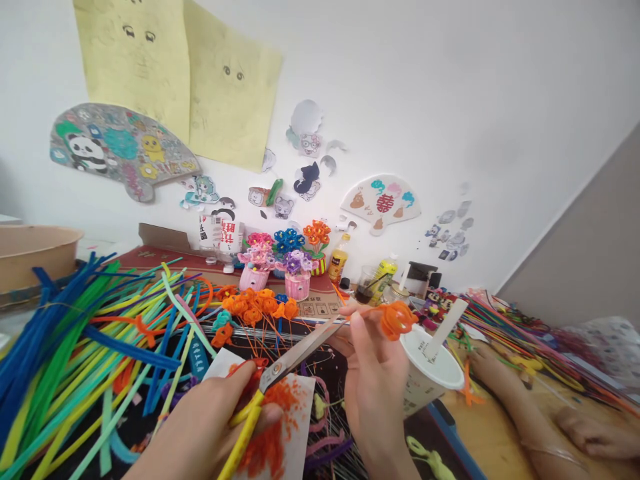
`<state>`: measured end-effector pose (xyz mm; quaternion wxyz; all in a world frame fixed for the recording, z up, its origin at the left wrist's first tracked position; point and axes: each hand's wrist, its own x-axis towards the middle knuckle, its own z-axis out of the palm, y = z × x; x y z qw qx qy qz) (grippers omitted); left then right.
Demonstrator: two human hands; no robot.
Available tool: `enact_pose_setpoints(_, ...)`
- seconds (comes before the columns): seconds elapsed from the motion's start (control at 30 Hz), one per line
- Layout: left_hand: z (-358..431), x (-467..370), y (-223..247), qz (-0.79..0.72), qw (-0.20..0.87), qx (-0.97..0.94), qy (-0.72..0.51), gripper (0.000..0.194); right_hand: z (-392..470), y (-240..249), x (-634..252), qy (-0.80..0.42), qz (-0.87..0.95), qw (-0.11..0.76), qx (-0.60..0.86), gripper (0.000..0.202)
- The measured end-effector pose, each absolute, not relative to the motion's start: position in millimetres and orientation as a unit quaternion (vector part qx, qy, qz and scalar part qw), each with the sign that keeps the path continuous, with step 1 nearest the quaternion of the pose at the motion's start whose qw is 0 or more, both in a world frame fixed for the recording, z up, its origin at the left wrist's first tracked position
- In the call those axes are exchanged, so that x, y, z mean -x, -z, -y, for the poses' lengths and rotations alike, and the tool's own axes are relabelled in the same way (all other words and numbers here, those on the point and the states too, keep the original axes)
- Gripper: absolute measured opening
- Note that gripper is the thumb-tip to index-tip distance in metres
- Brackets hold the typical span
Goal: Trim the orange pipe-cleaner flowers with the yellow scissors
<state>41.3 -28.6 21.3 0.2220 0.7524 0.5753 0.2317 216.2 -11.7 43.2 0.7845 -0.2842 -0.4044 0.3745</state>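
My left hand (210,413) is wrapped round the yellow handles of a pair of scissors (286,363). The blades point up and to the right, their tips at the fingertips of my right hand (375,387). Between thumb and fingers, my right hand pinches an orange pipe-cleaner flower (397,320) with a coiled head. Beneath my left hand lies a white paper sheet (301,400) strewn with orange fuzz. Farther back, several orange pipe-cleaner flowers (253,305) on thin wire stems sit in a cluster.
Loose coloured pipe cleaners (105,347) pile up on the left. A white paper cup (425,383) stands right of my right hand. Potted pipe-cleaner flowers (297,287) and bottles (338,259) line the back. Another person's arm (505,380) and hand (595,433) rest at right.
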Motion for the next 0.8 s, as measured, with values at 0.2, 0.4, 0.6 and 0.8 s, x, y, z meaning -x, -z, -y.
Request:
enact_pose_setpoints(0.2,21,-40,-7,-0.575,0.219,-0.772,-0.160,0.032,12,-43,-217,-0.371,0.401,0.786,0.290,0.014)
enact_pose_setpoints(0.4,22,-40,-4,-0.585,0.178,-0.774,-0.166,0.032,12,-42,-217,-0.365,0.401,0.782,0.306,0.016)
enact_pose_setpoints(0.6,24,-41,-18,-0.593,0.219,-0.761,-0.143,0.034,13,-43,-217,-0.369,0.404,0.777,0.312,0.016)
enact_pose_setpoints(0.8,24,-39,-23,-0.587,0.205,-0.769,-0.147,0.034,12,-41,-219,-0.360,0.412,0.780,0.305,0.014)
